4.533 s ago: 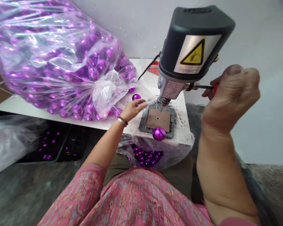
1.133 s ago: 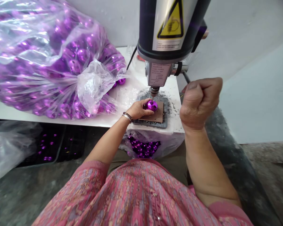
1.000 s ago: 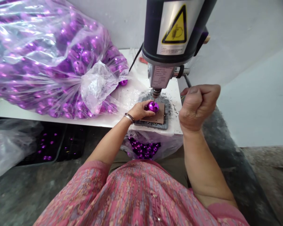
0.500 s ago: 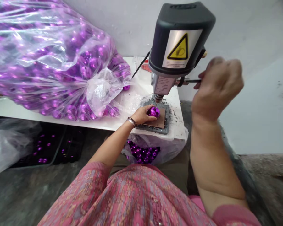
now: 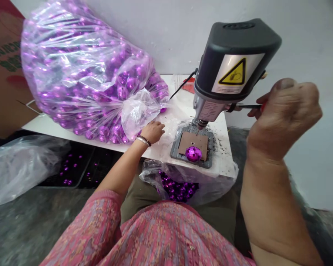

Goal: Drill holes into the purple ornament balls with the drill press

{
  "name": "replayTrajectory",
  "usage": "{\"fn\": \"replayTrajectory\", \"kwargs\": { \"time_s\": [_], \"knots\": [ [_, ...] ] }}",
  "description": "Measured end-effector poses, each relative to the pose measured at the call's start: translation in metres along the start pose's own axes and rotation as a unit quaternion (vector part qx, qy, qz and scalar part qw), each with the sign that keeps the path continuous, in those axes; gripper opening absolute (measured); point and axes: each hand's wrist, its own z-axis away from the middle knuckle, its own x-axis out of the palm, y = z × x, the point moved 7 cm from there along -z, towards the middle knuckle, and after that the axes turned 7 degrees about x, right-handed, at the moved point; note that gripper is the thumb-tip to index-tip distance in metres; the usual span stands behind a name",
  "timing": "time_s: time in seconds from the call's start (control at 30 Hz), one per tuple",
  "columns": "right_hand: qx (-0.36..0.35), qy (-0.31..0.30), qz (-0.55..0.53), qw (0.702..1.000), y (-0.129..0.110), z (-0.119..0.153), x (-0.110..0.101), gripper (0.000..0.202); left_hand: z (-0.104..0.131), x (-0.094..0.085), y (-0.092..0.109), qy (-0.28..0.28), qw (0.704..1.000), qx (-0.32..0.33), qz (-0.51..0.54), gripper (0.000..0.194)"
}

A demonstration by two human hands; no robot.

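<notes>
My right hand (image 5: pixel 287 116) is wrapped round the feed lever (image 5: pixel 249 106) of a black bench drill press (image 5: pixel 238 62). The lever's end is hidden inside the fist. A shiny, faceted purple ball (image 5: pixel 193 153) sits loose at the near edge of a brown board (image 5: pixel 186 139), in front of a small hole in it. The drill chuck and thin bit (image 5: pixel 199 129) point down above the board, apart from the ball. Away to the left, my left hand (image 5: pixel 153 132) has loosely bent fingers beside the mouth of a clear plastic bag full of purple balls (image 5: pixel 100 85). Nothing shows in it.
Below the front edge of the white table (image 5: pixel 224 147), an open plastic bag holds more purple balls (image 5: pixel 179 187). Dark shavings lie round the grey drill base (image 5: pixel 176 147). A cardboard box (image 5: pixel 5 96) stands at left. Dark crates (image 5: pixel 86 166) are under the table.
My left hand has let go of the purple ball and moved left to the big bag. The ball now rests nearer the board's front edge. My right hand still grips the lever.
</notes>
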Motion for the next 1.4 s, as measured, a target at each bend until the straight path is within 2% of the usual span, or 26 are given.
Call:
{"fn": "replayTrajectory", "kwargs": {
  "time_s": [0.07, 0.1, 0.13, 0.17, 0.2, 0.3, 0.33, 0.37, 0.43, 0.53, 0.63, 0.7, 0.8, 0.9, 1.0, 1.1, 1.17, 1.3, 1.4],
  "knots": [
    [0.003, -0.003, 0.007, 1.0, 0.001, 0.001, 0.0, 0.063, -0.001, 0.001, -0.008, -0.069, 0.995, 0.007, -0.077, 0.025],
    [0.005, -0.002, 0.012, 1.0, 0.002, 0.001, -0.001, 0.063, 0.0, -0.001, -0.009, -0.089, 0.992, 0.015, -0.089, 0.026],
    [0.006, 0.0, 0.017, 1.0, 0.003, 0.002, -0.001, 0.063, 0.001, -0.009, -0.01, -0.086, 0.992, 0.02, -0.092, 0.027],
    [0.006, 0.005, 0.021, 1.0, 0.003, 0.003, -0.002, 0.064, 0.004, -0.021, -0.01, -0.055, 0.994, 0.022, -0.09, 0.028],
    [0.007, 0.008, 0.023, 1.0, 0.003, 0.004, -0.003, 0.064, 0.007, -0.038, -0.009, 0.001, 0.996, 0.022, -0.087, 0.029],
    [0.011, 0.013, 0.018, 1.0, 0.004, 0.008, -0.003, 0.064, 0.027, -0.093, 0.002, 0.202, 0.977, 0.051, -0.051, 0.039],
    [0.013, 0.014, 0.013, 1.0, 0.004, 0.009, -0.003, 0.063, 0.033, -0.102, 0.007, 0.23, 0.97, 0.075, -0.031, 0.043],
    [0.016, 0.015, 0.008, 1.0, 0.004, 0.01, -0.003, 0.062, 0.038, -0.104, 0.012, 0.233, 0.967, 0.102, -0.014, 0.045],
    [0.019, 0.023, 0.0, 1.0, 0.004, 0.012, -0.003, 0.062, 0.044, -0.088, 0.021, 0.175, 0.972, 0.159, 0.002, 0.044],
    [0.019, 0.039, -0.01, 0.999, 0.004, 0.014, -0.004, 0.063, 0.05, -0.043, 0.02, 0.086, 0.979, 0.184, -0.011, 0.036],
    [0.016, 0.043, -0.01, 0.999, 0.003, 0.015, -0.005, 0.059, 0.051, -0.013, 0.01, 0.084, 0.984, 0.157, 0.0, 0.022],
    [0.02, 0.034, 0.002, 0.999, 0.002, 0.016, -0.005, 0.054, 0.046, -0.009, 0.0, 0.113, 0.987, 0.117, 0.017, 0.024],
    [0.028, 0.023, 0.013, 0.999, 0.001, 0.017, -0.005, 0.05, 0.029, -0.022, -0.019, 0.163, 0.986, 0.002, 0.025, 0.037],
    [0.018, 0.017, 0.009, 1.0, -0.001, 0.018, -0.005, 0.054, 0.003, -0.035, -0.031, 0.148, 0.985, -0.09, -0.002, 0.043],
    [0.007, 0.016, -0.004, 1.0, 0.0, 0.018, -0.005, 0.056, -0.027, -0.031, -0.026, 0.064, 0.993, -0.089, -0.043, 0.037],
    [0.005, 0.018, -0.015, 1.0, 0.003, 0.02, -0.006, 0.058, -0.047, -0.011, -0.014, -0.025, 0.996, -0.068, -0.056, 0.039],
    [0.008, 0.017, -0.018, 1.0, 0.005, 0.021, -0.007, 0.058, -0.054, 0.003, -0.009, -0.058, 0.993, -0.079, -0.062, 0.044],
    [0.01, 0.006, -0.026, 1.0, 0.006, 0.022, -0.007, 0.056, -0.056, 0.013, -0.009, -0.048, 0.992, -0.099, -0.056, 0.048],
    [0.008, 0.006, -0.029, 1.0, 0.006, 0.023, -0.007, 0.054, -0.047, 0.006, -0.017, 0.017, 0.992, -0.114, 0.059, 0.047]
  ]
}}
